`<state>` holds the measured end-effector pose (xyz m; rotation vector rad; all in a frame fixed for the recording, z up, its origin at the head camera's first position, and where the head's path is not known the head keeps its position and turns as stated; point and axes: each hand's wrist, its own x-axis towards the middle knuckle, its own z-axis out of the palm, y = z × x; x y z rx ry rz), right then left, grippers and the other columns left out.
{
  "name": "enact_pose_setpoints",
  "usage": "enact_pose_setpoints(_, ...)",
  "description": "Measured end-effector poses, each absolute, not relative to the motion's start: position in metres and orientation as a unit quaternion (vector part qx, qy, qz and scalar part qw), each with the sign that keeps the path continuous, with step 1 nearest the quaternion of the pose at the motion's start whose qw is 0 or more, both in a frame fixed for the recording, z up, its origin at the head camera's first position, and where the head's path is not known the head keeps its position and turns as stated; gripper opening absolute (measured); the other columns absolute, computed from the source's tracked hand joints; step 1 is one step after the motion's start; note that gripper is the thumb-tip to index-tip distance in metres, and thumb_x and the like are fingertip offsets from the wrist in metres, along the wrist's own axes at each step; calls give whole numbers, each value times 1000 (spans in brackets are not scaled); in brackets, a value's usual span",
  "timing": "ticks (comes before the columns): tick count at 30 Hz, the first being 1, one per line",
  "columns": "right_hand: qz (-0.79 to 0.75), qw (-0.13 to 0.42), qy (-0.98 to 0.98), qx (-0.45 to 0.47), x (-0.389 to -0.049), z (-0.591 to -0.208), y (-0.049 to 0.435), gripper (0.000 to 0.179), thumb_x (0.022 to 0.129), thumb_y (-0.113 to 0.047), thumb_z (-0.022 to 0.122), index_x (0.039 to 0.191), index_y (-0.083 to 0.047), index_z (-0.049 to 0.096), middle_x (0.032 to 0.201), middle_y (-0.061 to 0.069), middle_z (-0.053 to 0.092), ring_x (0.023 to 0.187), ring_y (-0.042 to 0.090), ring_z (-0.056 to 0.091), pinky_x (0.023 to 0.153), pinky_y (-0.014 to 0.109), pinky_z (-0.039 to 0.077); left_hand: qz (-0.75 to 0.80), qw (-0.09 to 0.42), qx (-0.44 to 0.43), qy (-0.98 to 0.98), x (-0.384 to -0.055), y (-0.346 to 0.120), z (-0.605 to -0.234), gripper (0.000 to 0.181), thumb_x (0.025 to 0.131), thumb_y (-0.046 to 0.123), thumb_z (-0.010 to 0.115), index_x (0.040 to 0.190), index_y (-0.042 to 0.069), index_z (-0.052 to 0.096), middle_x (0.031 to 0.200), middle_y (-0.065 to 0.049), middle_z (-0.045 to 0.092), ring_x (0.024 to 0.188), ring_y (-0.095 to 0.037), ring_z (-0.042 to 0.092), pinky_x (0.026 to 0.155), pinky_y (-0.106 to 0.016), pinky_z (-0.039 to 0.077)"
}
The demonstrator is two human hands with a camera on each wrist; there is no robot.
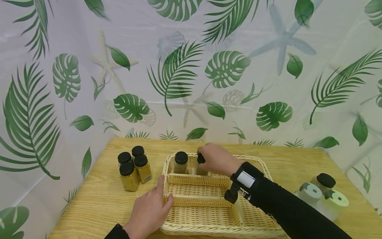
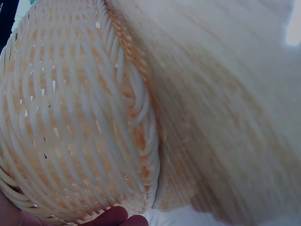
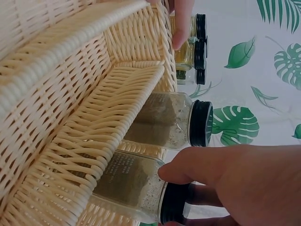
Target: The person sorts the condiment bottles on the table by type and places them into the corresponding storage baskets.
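Note:
A pale wicker basket point(image 1: 215, 228) with several compartments stands on the table. In its back compartment, my right hand point(image 1: 219, 160) grips the black lid of a glass spice jar point(image 3: 131, 183) from above. The jar holds a greyish-brown powder, and a divider partly hides it in the right wrist view. Left of it stands a similar black-lidded jar point(image 1: 180, 163). My left hand point(image 1: 150, 209) holds the basket's left rim, thumb on the inner side. Its fingertips show low beside the woven wall point(image 2: 70, 108) in the left wrist view.
Several black-lidded jars of yellow powder point(image 1: 129, 179) stand close together left of the basket. On the right, partly behind my right forearm, are a black-lidded jar point(image 1: 326, 181) and two pale-lidded containers point(image 1: 336, 199). A leaf-print cloth point(image 1: 185, 66) hangs behind the wooden table point(image 1: 92, 202).

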<state>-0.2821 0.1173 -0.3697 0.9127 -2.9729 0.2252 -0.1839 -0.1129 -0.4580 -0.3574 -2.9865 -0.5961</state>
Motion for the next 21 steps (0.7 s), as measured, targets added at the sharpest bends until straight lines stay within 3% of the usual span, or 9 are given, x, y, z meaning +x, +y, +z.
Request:
enact_pose_setpoints(15, 62, 11, -958, 281, -273, -370, 122, 21, 85, -19, 68, 102, -7, 64, 83, 3, 58, 64, 12, 49, 51, 25, 42, -198, 10, -113, -974, -183, -106, -452, 71, 96, 44, 44, 148, 0, 25, 115, -15, 66, 71, -22, 64, 46, -37, 47)
enact_pose_setpoints(21, 58, 8, -956, 287, -272, -369, 121, 32, 86, -21, 68, 114, -6, 63, 91, 7, 62, 66, 13, 51, 52, 26, 43, -199, -1, -102, -975, -181, -108, -451, 71, 96, 45, 44, 149, 1, 26, 86, -8, 68, 61, -17, 59, 40, -34, 41)
